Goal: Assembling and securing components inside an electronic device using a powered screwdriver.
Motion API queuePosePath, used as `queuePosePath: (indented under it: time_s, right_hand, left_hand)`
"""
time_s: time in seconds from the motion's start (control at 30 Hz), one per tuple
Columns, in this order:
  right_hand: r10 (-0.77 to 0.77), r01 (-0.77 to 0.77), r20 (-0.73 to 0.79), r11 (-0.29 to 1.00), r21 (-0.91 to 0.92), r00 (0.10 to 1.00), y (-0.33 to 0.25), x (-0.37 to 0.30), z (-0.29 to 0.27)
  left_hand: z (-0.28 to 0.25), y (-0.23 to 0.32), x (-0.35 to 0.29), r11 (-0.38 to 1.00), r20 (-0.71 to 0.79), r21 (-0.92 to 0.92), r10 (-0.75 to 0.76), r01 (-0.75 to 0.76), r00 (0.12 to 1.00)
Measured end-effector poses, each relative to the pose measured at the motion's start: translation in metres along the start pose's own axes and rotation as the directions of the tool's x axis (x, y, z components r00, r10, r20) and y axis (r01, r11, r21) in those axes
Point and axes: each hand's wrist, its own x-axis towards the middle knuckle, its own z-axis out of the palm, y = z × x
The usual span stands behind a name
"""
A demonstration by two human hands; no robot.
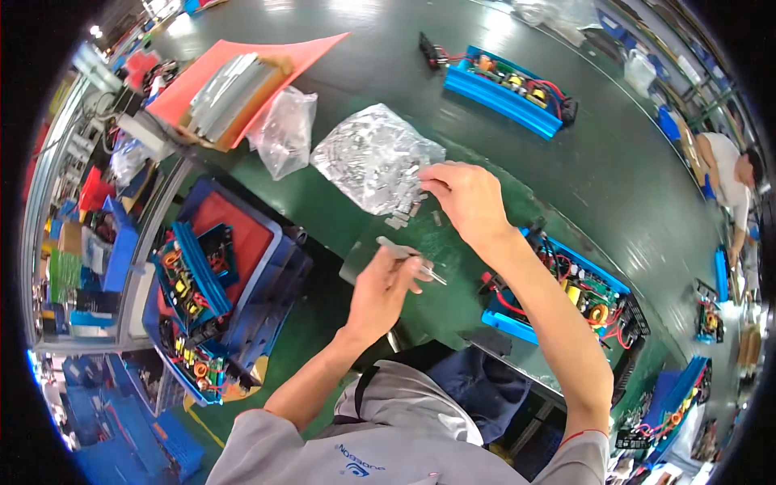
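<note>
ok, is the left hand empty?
No, the left hand holds a slim tool, its thin metal end sticking out to the right.

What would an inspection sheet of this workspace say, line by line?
Surface: green worktop, shiny in places.
Job's things: parts bag with small metal pieces, some loose pieces at its near edge; slim metal-tipped tool.
Clutter: crumpled clear bag beside a pink sheet under metal strips.
Left grip: closed around the slim tool.
Right grip: fingertips at the parts bag's right edge; whether they pinch anything is unclear.
Cables: red wires on the blue-cased circuit unit at right.
Surroundings: tub of similar units at left; another person far right.
</note>
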Motion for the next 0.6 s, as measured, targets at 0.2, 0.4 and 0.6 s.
queuePosePath:
  time_s: [0.2, 0.4, 0.6]
  right_hand:
    - [0.505, -0.486, 0.166, 0.608, 0.628, 0.847, -0.056, -0.077, -0.077]
    - [0.687, -0.597, 0.194, 0.415, 0.687, 0.7, -0.065, -0.167, -0.125]
    - [0.769, -0.613, 0.117, 0.398, 0.683, 0.629, -0.069, -0.212, -0.151]
  left_hand:
    - [0.004, 0.035, 0.0, 0.99, -0.022, -0.138, -0.014, 0.01, 1.0]
    - [0.048, 0.051, 0.0, 0.976, 0.21, -0.205, -0.025, 0.069, 0.977]
    - [0.099, 0.056, -0.008, 0.971, 0.341, -0.21, -0.04, 0.117, 0.939]
